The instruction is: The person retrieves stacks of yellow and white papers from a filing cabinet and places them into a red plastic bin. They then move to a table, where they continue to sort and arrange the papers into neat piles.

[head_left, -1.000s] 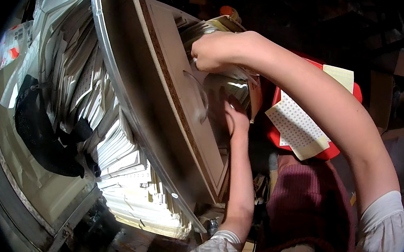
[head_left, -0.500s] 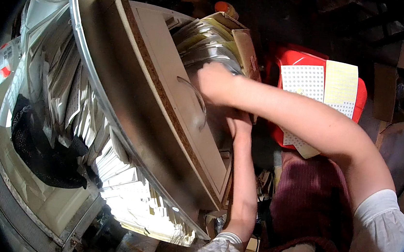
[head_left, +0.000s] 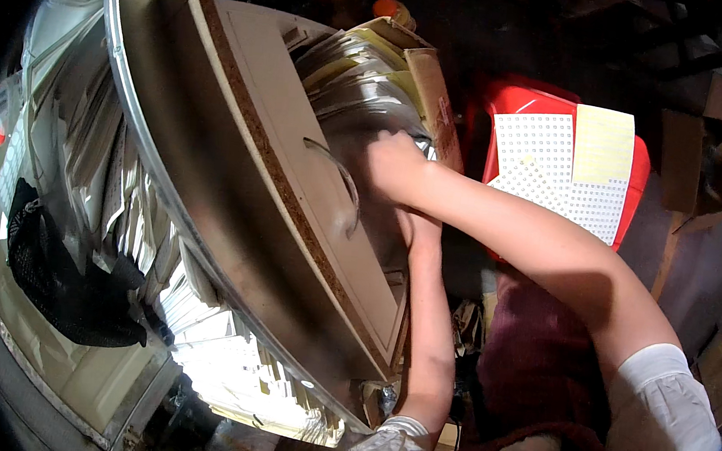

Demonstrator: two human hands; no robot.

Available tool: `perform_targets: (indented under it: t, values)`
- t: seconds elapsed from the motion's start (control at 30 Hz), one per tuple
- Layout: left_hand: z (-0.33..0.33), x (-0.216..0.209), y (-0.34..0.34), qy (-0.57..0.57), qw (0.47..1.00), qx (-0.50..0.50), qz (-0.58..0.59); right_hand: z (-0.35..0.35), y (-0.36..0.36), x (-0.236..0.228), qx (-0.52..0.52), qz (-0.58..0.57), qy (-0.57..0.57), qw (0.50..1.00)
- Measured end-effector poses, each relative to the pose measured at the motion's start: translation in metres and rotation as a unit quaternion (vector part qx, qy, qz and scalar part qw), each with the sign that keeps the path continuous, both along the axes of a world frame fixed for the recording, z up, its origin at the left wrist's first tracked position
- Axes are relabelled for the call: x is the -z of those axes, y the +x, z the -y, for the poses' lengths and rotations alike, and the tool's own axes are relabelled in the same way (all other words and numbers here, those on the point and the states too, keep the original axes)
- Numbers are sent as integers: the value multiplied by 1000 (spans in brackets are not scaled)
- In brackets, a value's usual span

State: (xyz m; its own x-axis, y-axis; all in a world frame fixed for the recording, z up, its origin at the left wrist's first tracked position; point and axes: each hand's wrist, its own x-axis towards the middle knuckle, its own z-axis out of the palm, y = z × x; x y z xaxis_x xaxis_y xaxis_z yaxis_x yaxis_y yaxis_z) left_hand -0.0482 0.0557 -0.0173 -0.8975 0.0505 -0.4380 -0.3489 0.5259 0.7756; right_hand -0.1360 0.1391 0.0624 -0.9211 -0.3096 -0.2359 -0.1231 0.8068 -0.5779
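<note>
Down beside the cabinet's pale drawer front (head_left: 261, 85), my right hand (head_left: 397, 164) reaches to the near end of a stack of sheets in clear plastic (head_left: 360, 95). Its fingers are curled and closed, their tips out of sight, so what they hold does not show. The stack fills a cardboard box (head_left: 435, 89) with an upright side. Below the right wrist, my left hand (head_left: 409, 223) is mostly hidden in shadow behind the drawer's edge; its fingers do not show. A curved handle (head_left: 344, 180) sticks out of the drawer front, left of both hands.
A red plastic stool (head_left: 639, 178) at the right carries printed label sheets (head_left: 534, 138) and a yellow sheet (head_left: 603, 144). Paper stacks (head_left: 122, 176) and black mesh fabric (head_left: 69, 276) lie on the metal-rimmed tabletop. An open cardboard box (head_left: 705, 167) stands far right.
My right hand has come slightly nearer along the plastic-covered stack, and its forearm has dropped lower. The left hand stays deep beside the drawer. The whole view has shifted a little.
</note>
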Motion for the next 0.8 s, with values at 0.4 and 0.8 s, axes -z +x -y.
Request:
perform_targets:
  t: [0.4,0.8]
  values:
    - [-48,-137,55,-150,934,165,-281,-162,127,-73,267,-195,-67,941]
    - [-131,-107,69,-104,979,148,-100,-302,226,-13,421,-210,39,881]
